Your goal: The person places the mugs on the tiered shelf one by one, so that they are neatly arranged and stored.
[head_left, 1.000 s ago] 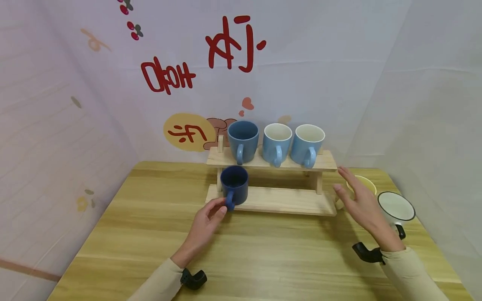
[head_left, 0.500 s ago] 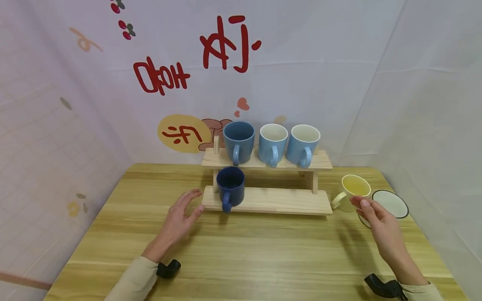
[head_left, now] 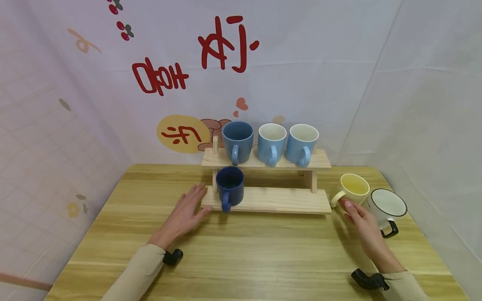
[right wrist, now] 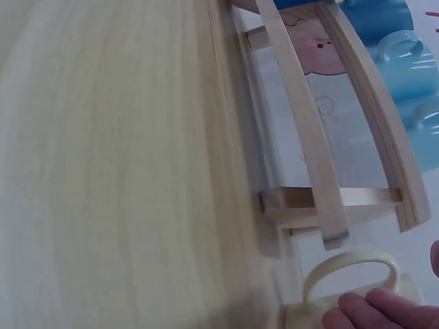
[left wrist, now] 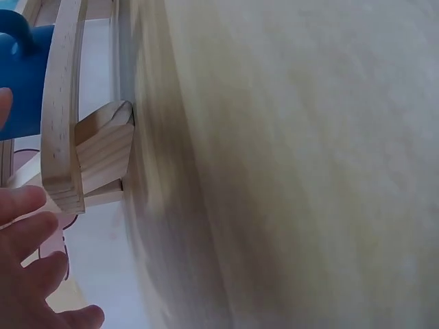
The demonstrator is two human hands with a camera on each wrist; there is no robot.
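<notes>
My left hand (head_left: 184, 213) rests, fingers spread, at the left end of the lower shelf (head_left: 282, 200) of a wooden two-tier rack. Just right of it stands a dark blue mug (head_left: 232, 190), its handle facing me. At the right, the fingers of my right hand (head_left: 363, 228) reach the side of a yellow mug (head_left: 354, 190) by its handle. In the right wrist view, that handle (right wrist: 353, 259) stands beside my fingertips, with the thumb apart from them. Behind this hand is a white mug (head_left: 388, 205) with a black rim and black handle.
On the upper shelf (head_left: 321, 160) stand a grayish-blue mug (head_left: 239, 142) and two light blue mugs, one in the middle (head_left: 271, 144) and one at the right (head_left: 301, 144). A printed cloth (head_left: 301, 83) hangs behind the wooden table (head_left: 263, 259).
My left hand has let go of the dark blue mug's handle and moved to the shelf's left end. My right hand has drawn back, then come in at the yellow mug's handle.
</notes>
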